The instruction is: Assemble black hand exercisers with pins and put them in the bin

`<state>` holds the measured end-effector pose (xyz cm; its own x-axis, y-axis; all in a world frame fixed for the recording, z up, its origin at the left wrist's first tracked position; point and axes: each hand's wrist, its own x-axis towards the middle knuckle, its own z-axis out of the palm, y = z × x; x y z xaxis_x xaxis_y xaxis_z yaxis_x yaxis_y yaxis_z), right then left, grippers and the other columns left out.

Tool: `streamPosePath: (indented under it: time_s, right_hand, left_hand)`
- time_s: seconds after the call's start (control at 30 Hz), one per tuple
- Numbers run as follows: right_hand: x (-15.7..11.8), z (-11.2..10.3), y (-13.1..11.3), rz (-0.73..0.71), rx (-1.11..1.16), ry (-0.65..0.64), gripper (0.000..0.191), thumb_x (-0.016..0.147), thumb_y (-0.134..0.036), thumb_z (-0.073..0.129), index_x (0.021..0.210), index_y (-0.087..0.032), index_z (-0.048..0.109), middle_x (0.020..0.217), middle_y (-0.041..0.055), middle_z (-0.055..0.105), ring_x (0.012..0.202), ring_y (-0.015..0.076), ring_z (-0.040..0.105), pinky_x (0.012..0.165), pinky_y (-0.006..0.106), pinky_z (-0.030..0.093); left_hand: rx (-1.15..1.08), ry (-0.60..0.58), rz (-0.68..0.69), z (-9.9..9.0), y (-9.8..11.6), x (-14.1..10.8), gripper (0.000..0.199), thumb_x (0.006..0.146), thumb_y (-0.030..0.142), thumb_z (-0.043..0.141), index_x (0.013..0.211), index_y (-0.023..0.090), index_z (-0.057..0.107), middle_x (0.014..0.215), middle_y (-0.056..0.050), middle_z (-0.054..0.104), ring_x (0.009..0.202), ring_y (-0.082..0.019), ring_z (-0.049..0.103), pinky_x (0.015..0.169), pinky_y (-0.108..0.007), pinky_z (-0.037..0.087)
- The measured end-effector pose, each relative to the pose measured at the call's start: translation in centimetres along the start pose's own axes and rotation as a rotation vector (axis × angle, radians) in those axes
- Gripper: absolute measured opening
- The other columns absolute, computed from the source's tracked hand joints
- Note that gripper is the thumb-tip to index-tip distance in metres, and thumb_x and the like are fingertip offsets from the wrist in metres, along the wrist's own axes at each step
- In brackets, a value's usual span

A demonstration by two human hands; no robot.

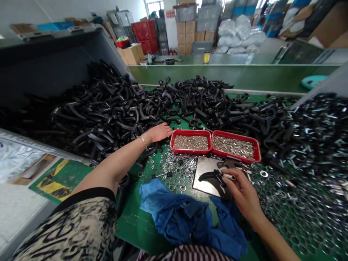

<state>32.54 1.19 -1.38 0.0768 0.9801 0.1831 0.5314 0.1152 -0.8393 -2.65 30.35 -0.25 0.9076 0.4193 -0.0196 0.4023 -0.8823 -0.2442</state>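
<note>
Pinched a curved black lever (208, 176) and a ribbed silvery piece (228, 176) between thumb and fingers of the right hand (246, 194), over the metal plate (203, 186). Had the left hand (160, 133) stretched out, fingers straight and close together, beyond the plate and to its left. Showed two red trays (190, 151) of small metal parts (190, 142) behind the plate, metal rings (187, 168) to its left, a rumpled blue cloth (182, 214) before it, and heaped black parts (116, 105) farther back.

White wall (78, 8), seemingly daylit window (155, 6).
</note>
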Motion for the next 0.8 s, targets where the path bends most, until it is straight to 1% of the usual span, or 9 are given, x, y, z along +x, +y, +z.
streamPosePath:
  time_s: [0.17, 0.27, 0.37, 0.43, 0.47, 0.57, 0.63, 0.7, 0.8]
  right_hand:
    - [-1.0, -1.1, -0.1, 0.141, 0.124, 0.029, 0.027, 0.096, -0.044, 0.054, 0.118, -0.029, 0.056, 0.113, 0.0049, 0.066, 0.091, 0.0202, 0.068, 0.084, 0.036, 0.054]
    - [-1.3, -1.3, 0.1, 0.266, 0.378, 0.053, 0.031, 0.093, -0.047, 0.058, 0.118, -0.029, 0.054, 0.109, 0.0050, 0.069, 0.079, 0.0187, 0.071, 0.078, 0.037, 0.059]
    - [-1.0, -0.8, 0.0, 0.380, 0.628, 0.071, 0.036, 0.087, -0.047, 0.067, 0.116, -0.028, 0.057, 0.103, 0.0041, 0.071, 0.076, 0.0175, 0.070, 0.075, 0.034, 0.059]
    - [-0.7, -0.4, -0.3, 0.490, 0.808, 0.012, 0.037, 0.085, -0.047, 0.070, 0.112, -0.024, 0.063, 0.099, 0.0052, 0.072, 0.077, 0.0168, 0.069, 0.073, 0.031, 0.059]
    - [-0.6, -0.1, -0.4, 0.552, 0.889, -0.042, 0.035, 0.085, -0.048, 0.070, 0.108, -0.022, 0.065, 0.097, 0.0060, 0.073, 0.077, 0.0163, 0.069, 0.073, 0.030, 0.059]
    - [-0.7, 0.6, -0.7, 0.677, 0.985, -0.243, 0.032, 0.087, -0.049, 0.066, 0.096, -0.018, 0.069, 0.091, 0.0076, 0.072, 0.076, 0.0154, 0.067, 0.075, 0.031, 0.058]
    - [-0.8, 0.8, -1.0, 0.665, 0.923, -0.306, 0.035, 0.089, -0.052, 0.062, 0.091, -0.018, 0.068, 0.091, 0.0080, 0.071, 0.077, 0.0168, 0.066, 0.076, 0.032, 0.057]
    - [-0.8, 0.8, -1.3, 0.595, 0.785, -0.287, 0.038, 0.090, -0.056, 0.059, 0.090, -0.018, 0.066, 0.088, 0.0068, 0.069, 0.077, 0.0182, 0.065, 0.071, 0.032, 0.055]
    - [-0.3, 0.3, -1.9, 0.397, 0.429, -0.154, 0.039, 0.091, -0.057, 0.055, 0.088, -0.019, 0.063, 0.078, 0.0018, 0.064, 0.070, 0.0174, 0.060, 0.063, 0.029, 0.049]
  left_hand:
    - [0.002, 0.036, -0.016, -2.2, -0.2, -1.7, 0.017, 0.090, 0.015, 0.051, 0.101, 0.016, 0.064, 0.112, -0.014, 0.067, 0.106, -0.025, 0.059, 0.097, -0.042, 0.039]
    - [-0.106, 0.264, -0.207, -4.7, 1.0, -3.1, 0.021, 0.086, 0.019, 0.058, 0.106, 0.015, 0.059, 0.127, -0.015, 0.061, 0.118, -0.027, 0.056, 0.103, -0.046, 0.040]
    - [-0.244, 0.567, -0.509, -7.8, 4.8, -3.9, 0.030, 0.085, 0.024, 0.060, 0.113, 0.016, 0.052, 0.123, -0.013, 0.062, 0.111, -0.025, 0.059, 0.100, -0.045, 0.046]
    - [-0.380, 0.664, -0.630, -9.4, 8.9, -4.0, 0.036, 0.084, 0.027, 0.063, 0.116, 0.017, 0.049, 0.110, -0.010, 0.064, 0.098, -0.022, 0.063, 0.090, -0.040, 0.051]
    - [-0.479, 0.678, -0.642, -10.0, 11.2, -4.0, 0.039, 0.083, 0.027, 0.063, 0.118, 0.017, 0.048, 0.105, -0.009, 0.064, 0.093, -0.021, 0.064, 0.086, -0.037, 0.052]
    - [-0.971, 0.522, -0.521, -10.8, 18.0, -3.2, 0.055, 0.089, 0.028, 0.058, 0.138, 0.018, 0.035, 0.105, -0.008, 0.065, 0.095, -0.019, 0.064, 0.089, -0.035, 0.051]
    - [-1.288, 0.353, -0.457, -10.5, 21.5, -2.1, 0.054, 0.093, 0.035, 0.055, 0.141, 0.020, 0.038, 0.110, -0.009, 0.064, 0.098, -0.019, 0.062, 0.091, -0.036, 0.050]
    - [-1.643, 0.262, -0.473, -10.0, 24.1, -0.6, 0.044, 0.097, 0.045, 0.047, 0.131, 0.019, 0.051, 0.108, -0.010, 0.064, 0.094, -0.018, 0.062, 0.087, -0.035, 0.051]
    - [-2.073, 0.288, -0.576, -9.0, 26.2, 2.0, 0.043, 0.094, 0.053, 0.051, 0.115, 0.016, 0.059, 0.098, -0.007, 0.064, 0.082, -0.014, 0.062, 0.077, -0.029, 0.052]
